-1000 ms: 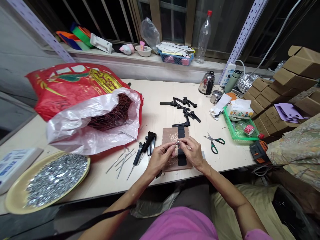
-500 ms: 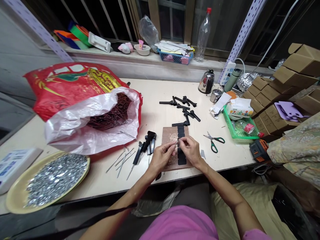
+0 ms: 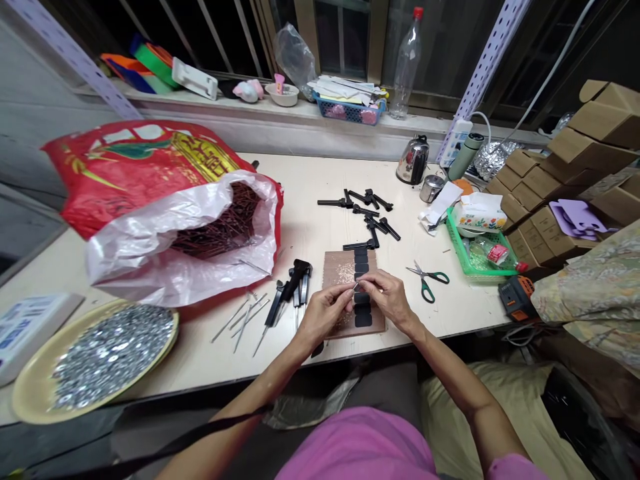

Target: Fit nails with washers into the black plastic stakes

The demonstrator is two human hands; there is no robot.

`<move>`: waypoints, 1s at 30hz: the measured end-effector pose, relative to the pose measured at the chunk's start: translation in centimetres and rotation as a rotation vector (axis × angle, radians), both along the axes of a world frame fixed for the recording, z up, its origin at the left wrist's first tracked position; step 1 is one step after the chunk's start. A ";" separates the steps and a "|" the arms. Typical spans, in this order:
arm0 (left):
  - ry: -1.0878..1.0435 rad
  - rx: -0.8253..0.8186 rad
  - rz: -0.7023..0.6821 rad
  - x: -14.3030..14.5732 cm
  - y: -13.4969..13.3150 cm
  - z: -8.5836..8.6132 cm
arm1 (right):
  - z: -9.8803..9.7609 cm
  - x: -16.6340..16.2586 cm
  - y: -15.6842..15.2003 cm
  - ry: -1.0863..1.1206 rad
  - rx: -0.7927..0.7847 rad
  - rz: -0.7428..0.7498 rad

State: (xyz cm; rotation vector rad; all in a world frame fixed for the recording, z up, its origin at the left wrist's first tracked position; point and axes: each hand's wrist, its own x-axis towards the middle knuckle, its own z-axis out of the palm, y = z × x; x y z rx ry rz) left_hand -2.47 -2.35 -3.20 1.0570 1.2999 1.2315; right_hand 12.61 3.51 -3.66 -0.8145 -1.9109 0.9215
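My left hand [image 3: 330, 307] and my right hand [image 3: 385, 293] meet fingertip to fingertip above a brown board [image 3: 335, 263]. Both are closed in a pinch around a small, thin, pale piece [image 3: 356, 285], mostly covered by the fingers; its kind I cannot make out. Beneath them a row of black rounded pads [image 3: 363, 315] runs down the board, partly hidden by my right hand. Small pale specks [image 3: 345, 272] are scattered on the board. Left of my left hand lie black-handled tools [image 3: 291, 287] and several thin metal rods [image 3: 243, 323].
A red-and-white sack [image 3: 135, 247] of dark thin pieces and a yellow dish [image 3: 30, 393] of metal washers stand left. Black plastic parts [image 3: 367, 210] lie beyond the board. Scissors [image 3: 427, 280], a green basket [image 3: 485, 272] and cardboard boxes [image 3: 545, 233] are right.
My right hand has turned slightly and shifted a little right. Both hands still pinch above the board, and the view has moved only slightly.
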 end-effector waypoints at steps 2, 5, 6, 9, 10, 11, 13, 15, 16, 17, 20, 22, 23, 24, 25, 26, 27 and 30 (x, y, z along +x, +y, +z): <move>0.010 0.008 -0.021 0.0 -0.1 0.2 | 0.1 0.3 0.2 0.022 -0.085 0.040; 0.029 0.008 -0.042 0.0 -0.1 0.5 | 0.4 0.7 0.4 0.031 -0.172 0.077; 0.034 0.003 -0.052 0.0 -0.2 0.5 | 0.5 0.9 0.5 0.023 -0.186 0.086; 0.057 -0.010 -0.112 0.0 -0.2 0.4 | 0.9 1.5 0.8 0.000 -0.266 0.149; 0.067 -0.011 -0.138 0.0 -0.3 0.4 | 1.0 1.7 0.9 0.001 -0.306 0.179; 0.078 -0.009 -0.160 0.0 -0.3 0.3 | 1.1 1.9 1.0 0.005 -0.346 0.206; 0.090 -0.008 -0.196 0.0 -0.4 0.3 | 1.2 2.2 1.1 0.019 -0.399 0.236; 0.077 -0.020 -0.216 0.0 -0.4 0.4 | 1.1 2.4 0.9 0.034 -0.405 0.241; 0.059 -0.034 -0.223 0.0 -0.4 0.4 | 1.1 2.4 0.8 0.039 -0.391 0.236; 0.031 -0.054 -0.229 0.0 -0.4 0.5 | 1.1 2.4 0.6 0.040 -0.364 0.226; -0.090 -0.125 -0.256 0.1 -0.3 0.5 | 1.0 2.2 0.2 0.034 -0.241 0.177; -0.154 -0.151 -0.263 0.1 -0.3 0.6 | 1.1 2.1 0.0 0.028 -0.170 0.156; -0.176 -0.156 -0.266 0.1 -0.3 0.6 | 1.1 2.2 0.0 0.025 -0.150 0.161; -0.193 -0.160 -0.272 0.0 -0.3 0.6 | 1.2 2.2 0.0 0.022 -0.141 0.176; -0.208 -0.166 -0.282 0.0 -0.4 0.6 | 1.2 2.3 0.0 0.021 -0.142 0.199; -0.222 -0.172 -0.298 0.0 -0.4 0.6 | 1.3 2.4 0.1 0.020 -0.150 0.224; -0.228 -0.179 -0.313 -0.1 -0.4 0.6 | 1.4 2.5 0.1 0.020 -0.160 0.243; -0.183 -0.172 -0.330 -0.2 -0.4 0.5 | 1.7 2.8 0.1 0.005 -0.162 0.245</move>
